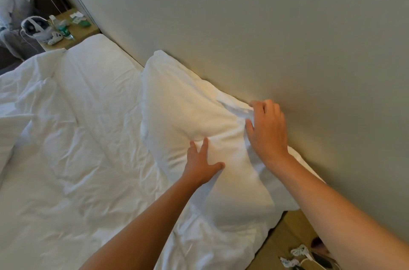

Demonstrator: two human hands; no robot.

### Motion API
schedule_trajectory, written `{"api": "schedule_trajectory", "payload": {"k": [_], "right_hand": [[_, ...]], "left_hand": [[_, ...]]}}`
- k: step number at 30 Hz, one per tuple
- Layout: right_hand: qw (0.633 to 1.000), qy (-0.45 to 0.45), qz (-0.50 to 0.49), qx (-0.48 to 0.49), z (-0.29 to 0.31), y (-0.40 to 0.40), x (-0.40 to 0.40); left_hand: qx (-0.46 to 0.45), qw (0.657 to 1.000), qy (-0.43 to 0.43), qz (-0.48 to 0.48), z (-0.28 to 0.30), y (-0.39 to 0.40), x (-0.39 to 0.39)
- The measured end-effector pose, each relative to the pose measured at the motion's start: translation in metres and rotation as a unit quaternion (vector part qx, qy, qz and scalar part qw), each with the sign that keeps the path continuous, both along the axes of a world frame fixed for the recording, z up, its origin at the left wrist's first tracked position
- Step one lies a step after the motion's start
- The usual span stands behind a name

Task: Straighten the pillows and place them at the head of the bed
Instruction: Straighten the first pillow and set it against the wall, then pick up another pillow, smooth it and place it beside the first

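1. At the head of the bed [84, 137], seen from the head camera, a white pillow [188, 114] is propped against the pale wall [265, 26], its long edge running along the wall's base.
2. The left hand [200, 164] is laid flat on the pillow's lower face with fingers spread wide and nothing gripped; it appears to be placed there to steady the pillow or smooth its surface.
3. The right hand [266, 131] is set at the pillow's upper edge, touching the wall side. Its fingertips seem to be pinching a fold of the pillowcase, so the grip is narrow and closed on cloth, probably to pull the case taut.
4. The pillow is seen as plump and soft, dented under the left palm, with creases radiating from between the hands and a loose flap of case near the right fingers.
5. A second pillow [97, 53] is seen lying flat further along the head of the bed, beside a bedside counter [86, 31] on which small items are carried.
6. A rumpled white duvet [66, 181] is spread over the rest of the bed. One pillow is judged nearly placed, with straightening of the case not yet done.
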State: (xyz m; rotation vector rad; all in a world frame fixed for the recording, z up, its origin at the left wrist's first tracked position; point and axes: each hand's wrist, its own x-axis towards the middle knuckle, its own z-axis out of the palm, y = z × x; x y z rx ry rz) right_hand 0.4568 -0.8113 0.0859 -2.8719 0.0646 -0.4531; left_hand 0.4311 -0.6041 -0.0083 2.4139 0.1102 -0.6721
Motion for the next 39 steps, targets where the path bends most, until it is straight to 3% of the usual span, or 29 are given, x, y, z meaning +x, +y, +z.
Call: {"api": "schedule_trajectory", "payload": {"k": [3, 9, 18, 24, 31, 39], "right_hand": [[0.999, -0.009, 0.045, -0.001, -0.021, 0.0, -0.032], [0.976, 0.201, 0.087, -0.005, -0.061, 0.002, -0.07], [0.969, 0.23, 0.089, 0.001, -0.063, 0.02, -0.07], [0.956, 0.251, 0.153, 0.026, -0.055, 0.062, -0.099], [0.903, 0.35, 0.219, 0.12, -0.045, 0.163, -0.201], [0.827, 0.414, 0.349, 0.152, -0.028, 0.323, -0.39]], "left_hand": [[0.012, 1.0, -0.015, -0.004, -0.003, 0.0, 0.001], [0.017, 1.0, -0.018, -0.009, -0.002, 0.008, 0.001], [-0.023, 1.0, 0.011, 0.006, 0.01, 0.03, -0.02], [-0.091, 0.986, 0.04, 0.133, 0.036, 0.087, -0.075], [-0.2, 0.913, 0.011, 0.355, 0.075, 0.187, -0.224], [-0.229, 0.79, -0.057, 0.565, 0.096, 0.29, -0.496]]}}
